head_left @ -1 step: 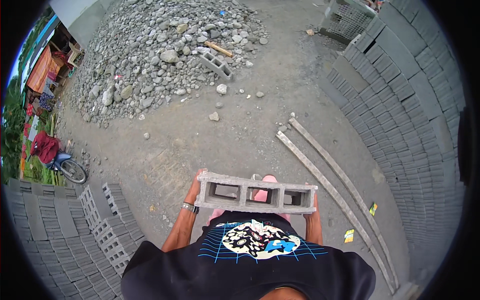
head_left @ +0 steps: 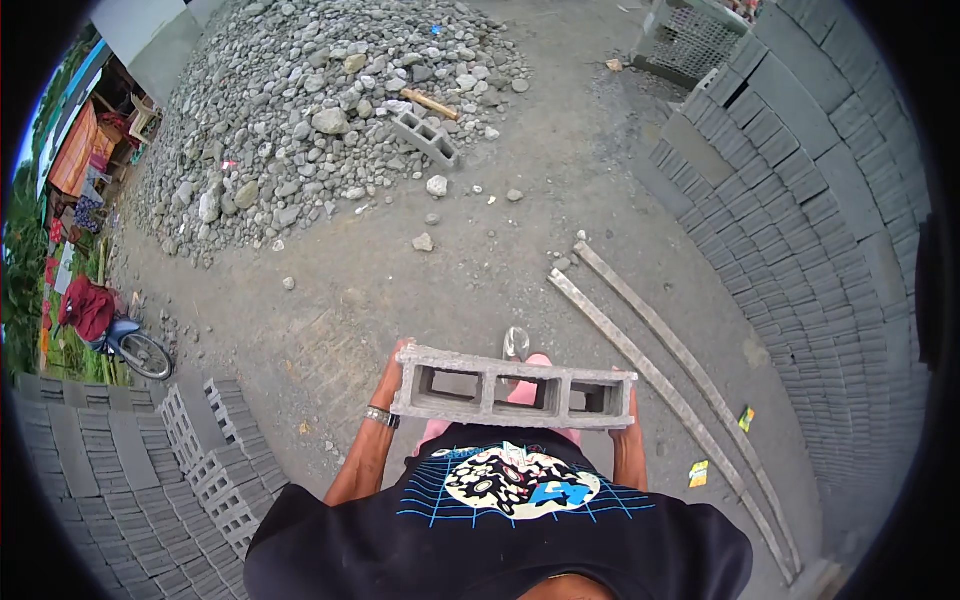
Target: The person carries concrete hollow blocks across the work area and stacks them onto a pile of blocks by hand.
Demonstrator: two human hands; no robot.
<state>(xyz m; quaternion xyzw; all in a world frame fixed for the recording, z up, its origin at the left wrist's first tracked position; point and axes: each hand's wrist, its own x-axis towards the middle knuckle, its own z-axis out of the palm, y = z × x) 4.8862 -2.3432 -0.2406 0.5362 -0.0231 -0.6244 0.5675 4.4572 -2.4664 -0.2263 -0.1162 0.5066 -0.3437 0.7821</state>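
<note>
A grey concrete hollow block (head_left: 470, 413) is held level in front of my body, its three cavities facing up toward me. My left hand (head_left: 393, 372) grips its left end, fingers curled round the edge, with a metal-banded watch on that wrist. At the opposite end my right hand (head_left: 629, 408) is closed on the block, mostly hidden behind it. Below, one shoe (head_left: 516, 344) and a pink-clad leg show past the block's far edge.
Stacked blocks rise in a wall (head_left: 800, 220) on the right and a lower stack (head_left: 110, 450) at left. Two long wooden strips (head_left: 660, 375) lie right of me. Ahead are a gravel heap (head_left: 310, 130) and a loose hollow block (head_left: 425, 138); a motorbike (head_left: 125, 335) stands left.
A shoe has come further out beyond the block as I step. The ground ahead has shifted slightly in view. Both hands keep their hold on the block.
</note>
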